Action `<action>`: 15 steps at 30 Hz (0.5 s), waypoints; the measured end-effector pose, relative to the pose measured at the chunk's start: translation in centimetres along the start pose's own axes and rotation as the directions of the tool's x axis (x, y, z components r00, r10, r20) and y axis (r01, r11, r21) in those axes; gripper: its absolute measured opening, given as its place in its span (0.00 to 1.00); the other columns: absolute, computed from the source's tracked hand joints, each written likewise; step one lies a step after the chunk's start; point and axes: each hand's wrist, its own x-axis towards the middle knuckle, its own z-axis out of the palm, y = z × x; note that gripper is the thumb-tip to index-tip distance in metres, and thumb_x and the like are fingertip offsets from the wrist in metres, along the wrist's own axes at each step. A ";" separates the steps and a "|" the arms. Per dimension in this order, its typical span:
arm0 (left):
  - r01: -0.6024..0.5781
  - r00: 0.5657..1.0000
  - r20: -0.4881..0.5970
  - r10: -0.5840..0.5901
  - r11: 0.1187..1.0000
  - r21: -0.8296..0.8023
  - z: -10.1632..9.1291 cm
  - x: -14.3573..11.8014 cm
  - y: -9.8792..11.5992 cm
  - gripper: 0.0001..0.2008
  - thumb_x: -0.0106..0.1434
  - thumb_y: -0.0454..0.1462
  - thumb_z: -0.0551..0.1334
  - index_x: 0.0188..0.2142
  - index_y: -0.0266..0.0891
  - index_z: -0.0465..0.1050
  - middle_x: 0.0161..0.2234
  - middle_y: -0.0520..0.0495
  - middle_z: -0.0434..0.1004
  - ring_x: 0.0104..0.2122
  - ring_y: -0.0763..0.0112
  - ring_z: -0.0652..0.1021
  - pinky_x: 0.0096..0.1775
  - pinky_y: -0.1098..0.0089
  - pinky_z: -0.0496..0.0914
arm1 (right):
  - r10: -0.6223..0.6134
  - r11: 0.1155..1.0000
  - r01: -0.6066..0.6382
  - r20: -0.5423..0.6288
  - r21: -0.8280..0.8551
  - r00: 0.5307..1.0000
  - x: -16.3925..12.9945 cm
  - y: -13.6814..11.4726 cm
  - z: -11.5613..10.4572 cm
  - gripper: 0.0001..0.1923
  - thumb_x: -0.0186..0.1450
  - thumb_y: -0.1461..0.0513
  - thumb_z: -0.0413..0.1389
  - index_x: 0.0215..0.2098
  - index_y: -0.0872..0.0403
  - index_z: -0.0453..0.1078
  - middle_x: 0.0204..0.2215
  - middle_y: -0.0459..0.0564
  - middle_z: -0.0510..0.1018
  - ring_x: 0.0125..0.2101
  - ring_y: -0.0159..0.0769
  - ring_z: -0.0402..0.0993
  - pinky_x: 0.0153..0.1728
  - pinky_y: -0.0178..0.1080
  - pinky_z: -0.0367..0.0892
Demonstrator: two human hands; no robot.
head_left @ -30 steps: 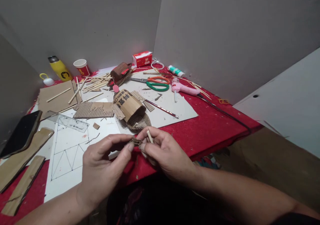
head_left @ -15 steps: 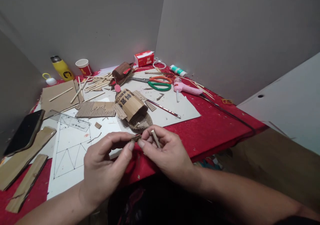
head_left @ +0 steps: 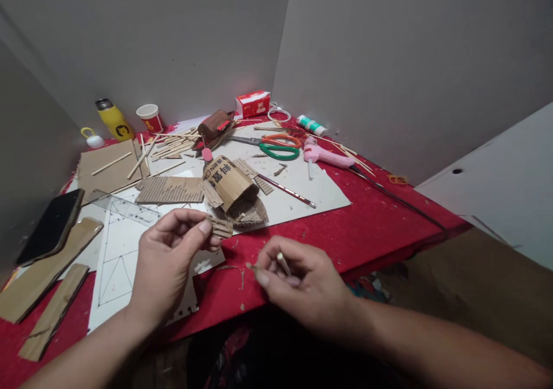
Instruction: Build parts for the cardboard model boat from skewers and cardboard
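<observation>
Between the thumb and fingers of my left hand (head_left: 175,250) is a small piece of corrugated cardboard (head_left: 222,227), its ridges showing. My right hand (head_left: 300,274) is apart from it, to the right over the red cloth. A thin scrap of cardboard (head_left: 251,267) is pinched at its thumb and fingertip. A short wooden stick (head_left: 283,263) is tucked among the same hand's fingers. Just beyond both hands rests a cardboard boat (head_left: 235,190) with a curved, printed roof and ridged strips at its sides. Small torn shreds lie on the cloth between the hands.
Orange-and-green scissors (head_left: 280,147), a pencil (head_left: 287,191) and a pink glue gun (head_left: 328,156) lie beyond. At the left are a phone (head_left: 50,227), a clear ruler (head_left: 127,207) and cardboard strips (head_left: 56,311). Farther back stand a yellow bottle (head_left: 113,121) and a paper cup (head_left: 150,119).
My hands have drawn apart. The right one moved down and right with a torn scrap and the stick; the left one keeps the cardboard piece, now turned to show its ridges.
</observation>
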 end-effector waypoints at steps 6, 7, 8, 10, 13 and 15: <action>0.126 0.987 0.109 -0.116 0.988 -0.090 -0.3 0.6 -0.1 0.03 0.59 0.35 0.68 0.33 0.40 0.77 0.26 0.55 0.77 0.24 0.79 0.77 0.30 0.78 0.74 | 0.000 0.981 0.066 0.348 -0.180 0.938 -1.9 1.3 -2.0 0.04 0.61 0.65 0.52 0.29 0.54 0.67 0.16 0.37 0.55 0.16 0.24 0.48 0.17 0.30 0.46; 0.132 0.985 0.123 -0.121 0.988 -0.086 -0.3 0.5 -0.1 0.03 0.59 0.35 0.68 0.34 0.40 0.77 0.26 0.55 0.78 0.24 0.79 0.77 0.31 0.78 0.74 | 0.057 0.983 0.001 0.311 -0.183 0.949 -1.9 1.2 -2.0 0.04 0.61 0.65 0.52 0.34 0.54 0.69 0.16 0.36 0.55 0.16 0.24 0.47 0.17 0.30 0.46; 0.134 0.984 0.132 -0.124 0.988 -0.076 -0.3 0.4 -0.2 0.03 0.58 0.35 0.68 0.34 0.40 0.78 0.27 0.54 0.78 0.25 0.79 0.77 0.31 0.78 0.74 | 0.101 0.984 -0.059 0.255 -0.166 0.962 -1.7 1.0 -2.0 0.07 0.61 0.65 0.52 0.37 0.55 0.69 0.16 0.36 0.55 0.16 0.24 0.47 0.17 0.31 0.45; 0.136 0.981 0.146 -0.130 0.990 -0.027 -0.2 0.2 -0.1 0.04 0.57 0.36 0.69 0.34 0.40 0.79 0.26 0.54 0.79 0.25 0.78 0.77 0.32 0.78 0.74 | 0.135 0.989 -0.125 0.135 -0.077 0.982 -1.1 0.5 -1.6 0.08 0.62 0.62 0.53 0.39 0.55 0.70 0.17 0.37 0.56 0.17 0.25 0.48 0.18 0.31 0.46; 0.120 0.975 0.179 -0.134 0.989 0.083 -0.1 -0.1 0.2 0.04 0.57 0.36 0.69 0.33 0.41 0.80 0.25 0.53 0.80 0.25 0.78 0.77 0.31 0.79 0.73 | 0.140 0.987 -0.141 0.024 0.076 0.990 0.3 0.0 -0.9 0.11 0.61 0.57 0.58 0.37 0.56 0.72 0.16 0.36 0.55 0.18 0.25 0.48 0.19 0.31 0.46; 0.093 0.973 0.200 -0.119 0.986 0.135 0.0 -0.2 0.4 0.03 0.57 0.36 0.70 0.32 0.41 0.81 0.26 0.52 0.81 0.26 0.78 0.77 0.31 0.80 0.72 | 0.144 0.976 -0.147 0.027 0.162 0.989 1.0 0.1 -0.5 0.12 0.59 0.56 0.60 0.33 0.57 0.72 0.17 0.37 0.57 0.20 0.25 0.50 0.21 0.31 0.48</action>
